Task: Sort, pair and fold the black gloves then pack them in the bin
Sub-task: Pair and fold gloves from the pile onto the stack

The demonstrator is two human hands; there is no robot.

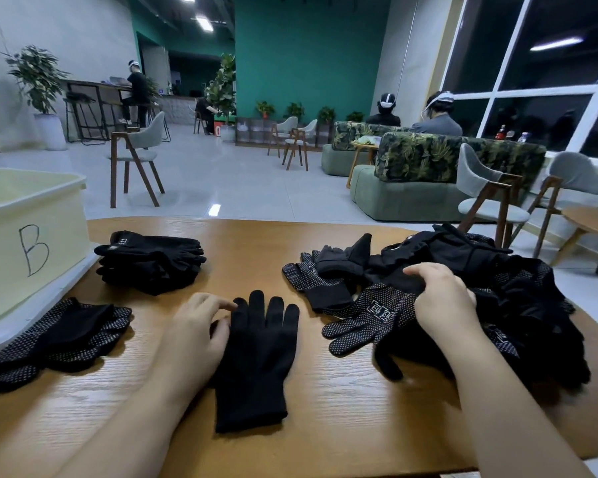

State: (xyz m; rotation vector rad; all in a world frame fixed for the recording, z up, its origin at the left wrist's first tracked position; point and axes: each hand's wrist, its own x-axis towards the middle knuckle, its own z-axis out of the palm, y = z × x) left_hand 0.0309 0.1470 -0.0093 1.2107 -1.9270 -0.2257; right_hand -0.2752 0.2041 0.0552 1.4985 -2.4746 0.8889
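Observation:
A plain black glove (pixel 256 360) lies flat on the wooden table (pixel 325 426), fingers pointing away from me. My left hand (pixel 194 332) rests at its left edge, fingers loosely curled and touching the thumb side. My right hand (pixel 442 298) grips black fabric in the loose heap of gloves (pixel 497 305) at the right, where a dotted glove (pixel 366 322) sticks out. A stack of folded plain black gloves (pixel 152 260) sits at the centre left. Dotted gloves (pixel 56 343) lie piled at the near left. The pale bin marked B (pixel 32 250) stands at the far left.
The table's far edge curves in front of open floor with chairs, green sofas and seated people. A second small wooden table (pixel 594 219) and a chair (pixel 487 191) stand close behind the glove heap at the right.

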